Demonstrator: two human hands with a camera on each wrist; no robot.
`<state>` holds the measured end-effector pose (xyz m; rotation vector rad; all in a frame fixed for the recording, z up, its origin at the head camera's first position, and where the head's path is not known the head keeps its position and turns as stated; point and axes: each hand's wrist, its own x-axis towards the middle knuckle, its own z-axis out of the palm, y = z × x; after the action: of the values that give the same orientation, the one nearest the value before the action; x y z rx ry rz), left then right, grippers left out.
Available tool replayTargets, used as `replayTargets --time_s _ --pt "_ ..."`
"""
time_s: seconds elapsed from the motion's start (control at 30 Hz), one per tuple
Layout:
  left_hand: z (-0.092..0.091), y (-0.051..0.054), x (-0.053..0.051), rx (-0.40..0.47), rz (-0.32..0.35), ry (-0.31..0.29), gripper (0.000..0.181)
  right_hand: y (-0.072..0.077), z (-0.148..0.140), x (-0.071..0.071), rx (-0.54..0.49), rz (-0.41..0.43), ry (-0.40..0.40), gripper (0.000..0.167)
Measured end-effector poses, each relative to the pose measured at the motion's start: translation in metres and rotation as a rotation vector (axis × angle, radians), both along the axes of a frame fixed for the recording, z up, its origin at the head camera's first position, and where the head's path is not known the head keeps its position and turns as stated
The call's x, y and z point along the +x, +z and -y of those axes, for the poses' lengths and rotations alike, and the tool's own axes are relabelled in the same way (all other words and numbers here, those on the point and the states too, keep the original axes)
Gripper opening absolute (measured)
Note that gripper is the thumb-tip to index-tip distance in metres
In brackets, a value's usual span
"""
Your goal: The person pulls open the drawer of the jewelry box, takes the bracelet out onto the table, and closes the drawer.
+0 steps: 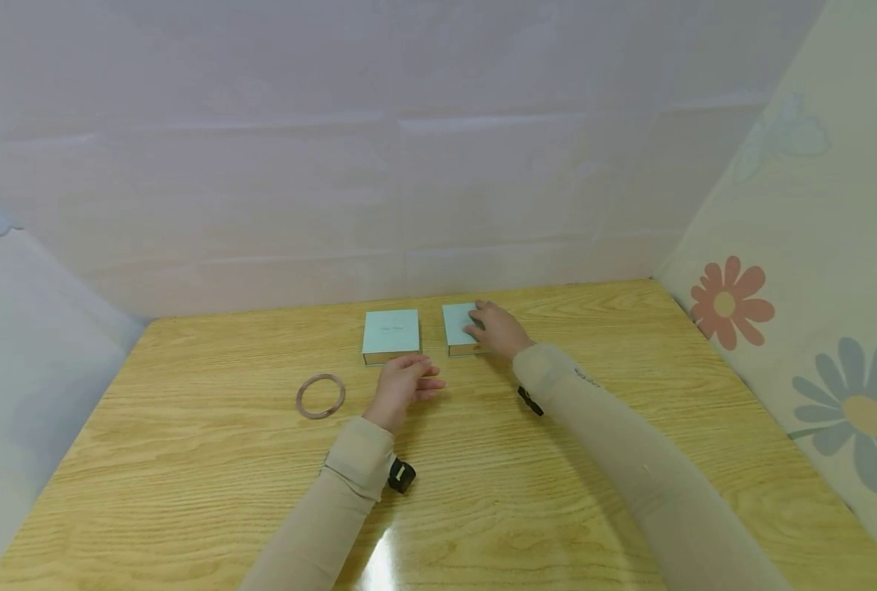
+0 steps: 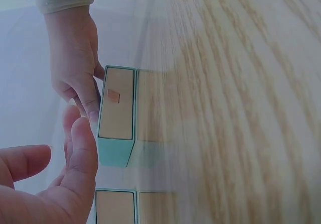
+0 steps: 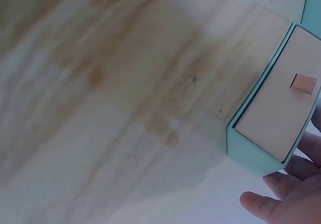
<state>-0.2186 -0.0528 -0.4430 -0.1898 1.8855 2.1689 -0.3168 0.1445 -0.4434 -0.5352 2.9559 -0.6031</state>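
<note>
Two flat, pale turquoise boxes stand side by side near the table's back edge. My right hand lies over the right part of the right box, fingers spread and resting on its lid. In the right wrist view this box shows a tan front with a small tab, the fingers along its lid. My left hand hovers by the front right corner of the left box, fingers extended and holding nothing. The left wrist view shows its thumb apart from the fingers.
A thin brownish-pink ring lies on the wooden table, left of my left hand and in front of the left box. A pale wall rises behind the table, and a flower-printed one stands at the right.
</note>
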Motion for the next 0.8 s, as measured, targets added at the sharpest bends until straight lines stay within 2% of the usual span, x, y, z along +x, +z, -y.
replayTargets --time_s 0.27,0.63,0.8 --pt "-0.003 -0.002 -0.001 -0.010 -0.006 -0.011 0.037 0.001 -0.003 0.003 0.010 0.001 0.006 0.049" --pt "-0.010 0.000 0.001 0.011 0.009 -0.027 0.038 0.000 -0.007 0.008 0.028 0.005 -0.032 0.053" --pt "-0.011 0.000 0.002 0.025 -0.019 -0.036 0.037 -0.001 -0.009 0.008 0.025 0.020 -0.032 0.054"
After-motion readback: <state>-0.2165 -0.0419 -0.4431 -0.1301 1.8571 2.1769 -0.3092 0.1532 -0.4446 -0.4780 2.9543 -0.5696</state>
